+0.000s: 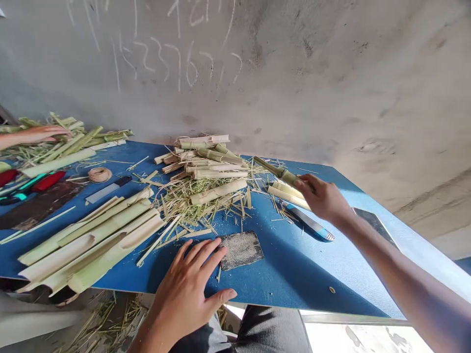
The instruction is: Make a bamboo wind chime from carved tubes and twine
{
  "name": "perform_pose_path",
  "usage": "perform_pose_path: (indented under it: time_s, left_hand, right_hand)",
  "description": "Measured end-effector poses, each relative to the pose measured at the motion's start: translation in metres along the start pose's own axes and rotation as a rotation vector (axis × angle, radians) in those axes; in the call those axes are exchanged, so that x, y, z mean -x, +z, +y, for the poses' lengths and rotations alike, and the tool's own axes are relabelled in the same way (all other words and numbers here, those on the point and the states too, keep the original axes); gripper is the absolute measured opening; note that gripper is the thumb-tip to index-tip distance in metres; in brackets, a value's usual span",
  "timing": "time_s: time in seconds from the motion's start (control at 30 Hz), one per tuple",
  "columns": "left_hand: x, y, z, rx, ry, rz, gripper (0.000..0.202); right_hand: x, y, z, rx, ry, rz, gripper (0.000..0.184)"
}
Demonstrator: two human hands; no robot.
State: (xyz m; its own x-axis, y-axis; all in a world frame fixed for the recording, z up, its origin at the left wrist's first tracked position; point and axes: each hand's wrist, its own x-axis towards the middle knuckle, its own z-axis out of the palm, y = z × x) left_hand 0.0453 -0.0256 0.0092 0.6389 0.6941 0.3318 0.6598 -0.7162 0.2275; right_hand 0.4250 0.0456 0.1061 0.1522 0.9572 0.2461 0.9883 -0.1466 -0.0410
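My left hand (191,284) is open, palm down, fingers spread over the table's near edge. Its fingertips reach the left side of a dark square (242,251) dusted with pale powder, which looks like sandpaper. My right hand (322,196) is closed around one end of a green bamboo piece (277,170) with a node, its far end pointing left. Just below that hand lie pale bamboo strips (289,195) and a flat grey-and-blue tool (309,223). Left of the held piece is a heap of split bamboo (217,157) on shavings (176,201).
On the blue table (283,274), long split bamboo halves (99,240) lie at left. Beyond them are a knife (108,190), a twine roll (100,174) and red-handled tools (47,181). Another person's hand (47,133) touches more bamboo. A dark flat object (375,225) lies at right.
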Motion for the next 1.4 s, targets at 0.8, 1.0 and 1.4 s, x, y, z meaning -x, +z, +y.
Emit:
perform_pose_path:
  time_s: [0.8,1.0,1.4]
  left_hand:
    - [-0.024,-0.019,-0.031,-0.223,-0.043,-0.047,0.036]
    - [-0.020,-0.034,-0.024,-0.422,-0.219,0.002,0.036]
    - [0.045,-0.056,0.008,-0.138,-0.116,0.120,0.031]
  right_hand:
    - [0.064,0.058,0.046,0.031,-0.072,-0.056,0.042]
    - [0.062,0.060,0.051,-0.034,-0.017,-0.011,0.055]
    - [0.054,0.055,0.052,-0.086,-0.313,0.249,0.046]
